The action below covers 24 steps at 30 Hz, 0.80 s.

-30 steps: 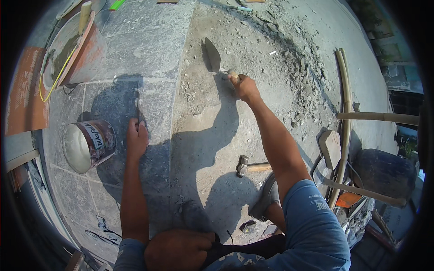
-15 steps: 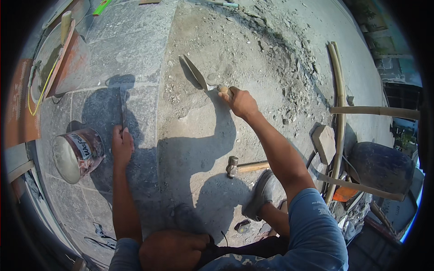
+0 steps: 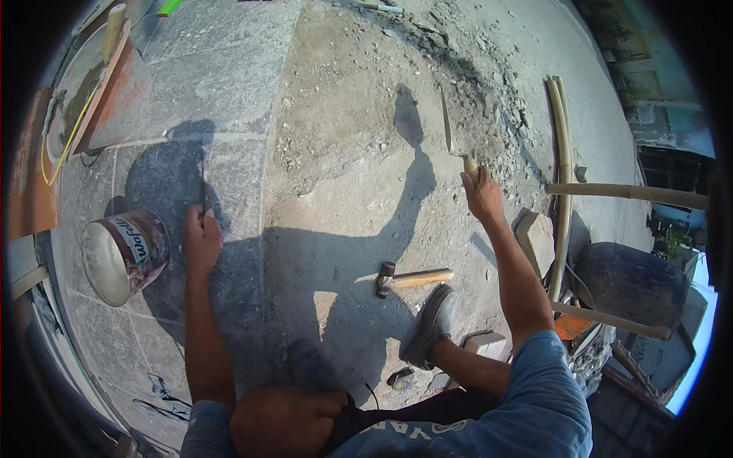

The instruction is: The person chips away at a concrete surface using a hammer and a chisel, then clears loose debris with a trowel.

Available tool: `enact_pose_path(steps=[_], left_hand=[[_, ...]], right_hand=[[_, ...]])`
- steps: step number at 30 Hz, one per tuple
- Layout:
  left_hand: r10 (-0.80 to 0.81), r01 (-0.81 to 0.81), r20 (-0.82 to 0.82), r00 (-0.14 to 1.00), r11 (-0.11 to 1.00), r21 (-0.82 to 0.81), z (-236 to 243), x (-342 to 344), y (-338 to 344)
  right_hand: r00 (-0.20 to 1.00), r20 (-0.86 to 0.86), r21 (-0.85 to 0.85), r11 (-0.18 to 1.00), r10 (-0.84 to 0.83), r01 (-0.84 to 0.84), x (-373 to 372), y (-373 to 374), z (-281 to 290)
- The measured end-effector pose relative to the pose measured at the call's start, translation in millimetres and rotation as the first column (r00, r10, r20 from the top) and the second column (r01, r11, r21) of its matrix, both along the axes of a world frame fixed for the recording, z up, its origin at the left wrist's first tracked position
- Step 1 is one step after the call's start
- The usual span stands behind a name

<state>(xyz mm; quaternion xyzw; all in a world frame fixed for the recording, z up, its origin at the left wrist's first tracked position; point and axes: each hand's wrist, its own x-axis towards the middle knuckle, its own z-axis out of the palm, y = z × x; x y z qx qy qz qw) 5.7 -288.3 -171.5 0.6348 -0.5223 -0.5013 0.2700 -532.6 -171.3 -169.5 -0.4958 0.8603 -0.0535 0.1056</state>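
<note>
My right hand [image 3: 485,200] is wrapped round the wooden handle of a trowel [image 3: 447,126]. Its metal blade is seen almost edge-on, raised above the rubble, and casts a shadow on the sandy ground to its left. My left hand [image 3: 202,240] is closed over the paved tiles on a thin, narrow strip-like tool [image 3: 205,177] that points away from me; its kind is too unclear to name. Left of that hand a plastic tub [image 3: 126,259] with a pale bottom lies on its side. A hammer [image 3: 418,279] with a wooden handle rests on the ground near my right shoe.
Broken rubble [image 3: 496,107] lies along the far right. Bamboo poles [image 3: 561,137] and a stone slab [image 3: 536,240] are at right, beside a dark drum [image 3: 634,282]. An orange basin [image 3: 126,95] stands at far left. A tape measure [image 3: 400,378] lies near my feet.
My right hand has carried the trowel to the right, from over the bare sandy ground to the rubble, and the blade points more straight ahead. My left hand stays over the tiles.
</note>
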Motion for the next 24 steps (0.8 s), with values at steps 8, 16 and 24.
enact_pose_path(steps=[8,16,24], left_hand=[[0.033,-0.031,-0.036,0.999,0.999,0.042,-4.7,-4.3,-2.4],[0.01,-0.01,-0.016,1.0,1.0,0.029,-2.3,-4.1,-1.6],[0.009,-0.009,-0.027,1.0,1.0,0.013,1.1,-0.5,-2.0]], right_hand=[[0.855,0.038,0.188,0.837,0.518,-0.515,113.8,-101.3,-11.2],[0.985,0.012,0.332,0.928,0.175,-0.169,69.9,-128.1,0.7],[0.986,-0.003,0.305,0.939,0.165,-0.156,69.6,-124.5,-17.6]])
